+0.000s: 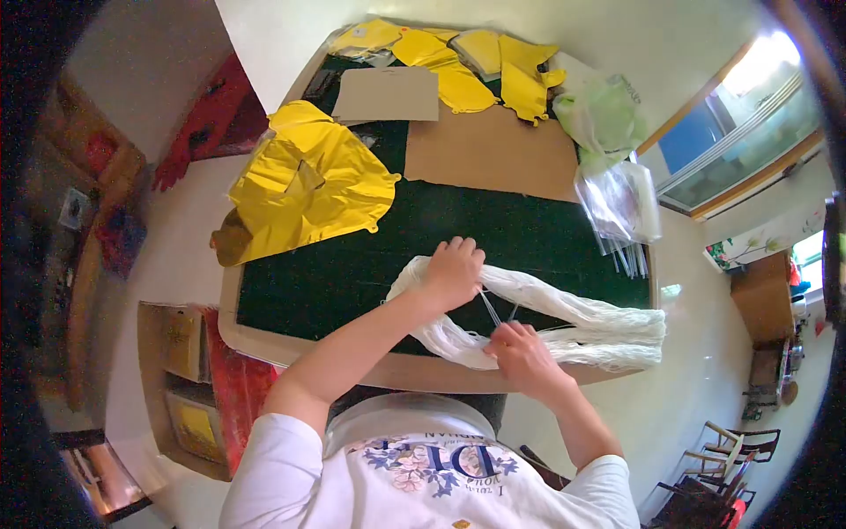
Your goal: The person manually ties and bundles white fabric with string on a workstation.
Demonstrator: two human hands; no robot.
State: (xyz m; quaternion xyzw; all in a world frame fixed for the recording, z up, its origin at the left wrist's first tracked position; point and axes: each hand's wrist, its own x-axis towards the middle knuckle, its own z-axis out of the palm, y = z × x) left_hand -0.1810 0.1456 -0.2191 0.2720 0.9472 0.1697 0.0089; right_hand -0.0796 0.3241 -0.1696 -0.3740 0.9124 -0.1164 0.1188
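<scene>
Left hand (454,271) closed over the skein (564,322) on the green mat (352,273), near the table's front edge. Right hand (522,353) pinches thin strands pulled taut between the hands. Skein looks light, limp, snag-prone; grip the bunched bulk, not single threads.
</scene>
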